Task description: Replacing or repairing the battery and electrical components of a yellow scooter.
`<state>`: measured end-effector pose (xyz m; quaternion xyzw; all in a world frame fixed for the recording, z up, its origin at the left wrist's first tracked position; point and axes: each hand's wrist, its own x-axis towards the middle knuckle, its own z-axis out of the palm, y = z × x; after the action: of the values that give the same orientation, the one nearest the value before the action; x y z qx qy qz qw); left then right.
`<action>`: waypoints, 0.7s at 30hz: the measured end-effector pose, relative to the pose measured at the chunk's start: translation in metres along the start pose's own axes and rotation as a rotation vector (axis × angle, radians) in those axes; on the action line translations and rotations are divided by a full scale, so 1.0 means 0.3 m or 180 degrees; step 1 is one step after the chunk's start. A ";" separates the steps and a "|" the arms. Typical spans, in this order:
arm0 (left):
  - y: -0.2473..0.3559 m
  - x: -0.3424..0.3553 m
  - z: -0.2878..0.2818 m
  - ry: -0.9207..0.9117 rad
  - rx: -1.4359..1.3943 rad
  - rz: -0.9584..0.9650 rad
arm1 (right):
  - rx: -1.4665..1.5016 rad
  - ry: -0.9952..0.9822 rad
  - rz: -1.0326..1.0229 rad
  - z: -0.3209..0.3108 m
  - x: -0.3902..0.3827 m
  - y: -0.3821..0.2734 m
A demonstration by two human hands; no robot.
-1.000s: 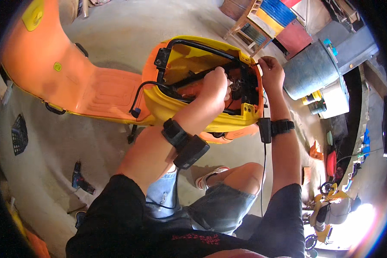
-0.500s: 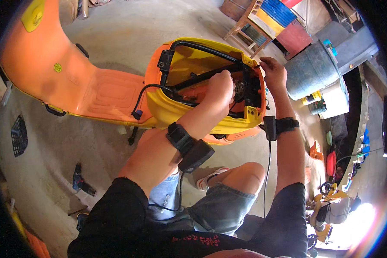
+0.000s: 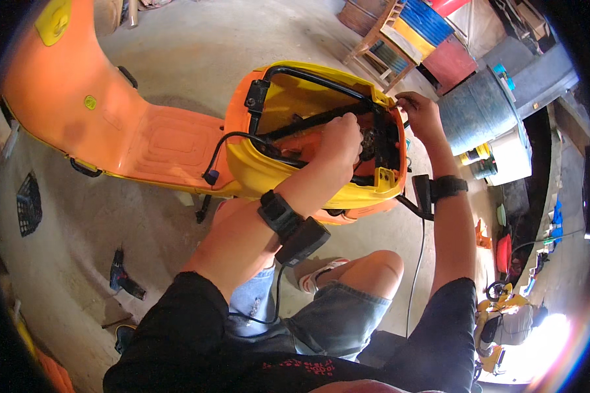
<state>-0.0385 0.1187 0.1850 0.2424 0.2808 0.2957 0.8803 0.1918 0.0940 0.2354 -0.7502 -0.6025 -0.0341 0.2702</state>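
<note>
An orange and yellow scooter body [image 3: 156,141] stands before me, its seat opening [image 3: 288,98] uncovered and ringed by a black tube frame. Into this opening reaches my left hand [image 3: 343,143], fingers curled closed near some wiring [image 3: 368,141]; what they hold is hidden behind the hand. At the rear right rim of the opening, my right hand [image 3: 421,112] has its fingertips pinched together. Whether they grip the rim or something small there I cannot make out. A black cable [image 3: 228,139] loops out over the front side of the opening.
A cordless drill [image 3: 124,276] lies on the concrete floor at left, with a black plastic basket [image 3: 29,204] beyond it. To the right stand a large grey-blue drum [image 3: 476,118] and a white container [image 3: 509,154]. A wooden stool [image 3: 383,49] is at the back.
My right forearm has shifted right, its hand staying by the rear rim. The left hand has moved slightly down and right. A black bar now shows below the scooter's rear end.
</note>
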 end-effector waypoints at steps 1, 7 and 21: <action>-0.001 0.000 0.002 0.0002 -0.0014 -0.0010 | -0.0549 -0.0138 -0.0040 -0.008 0.009 -0.026; -0.005 0.007 -0.002 -0.0044 -0.0048 0.0071 | -0.2364 -0.1241 -0.0093 -0.030 0.063 -0.125; -0.012 0.014 -0.008 -0.0033 -0.0068 0.0148 | -0.1628 -0.2545 0.1789 -0.065 0.182 -0.223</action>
<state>-0.0361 0.1195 0.1797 0.2409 0.2674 0.3178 0.8772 0.1502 0.1422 0.2970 -0.8784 -0.4071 0.1817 -0.1719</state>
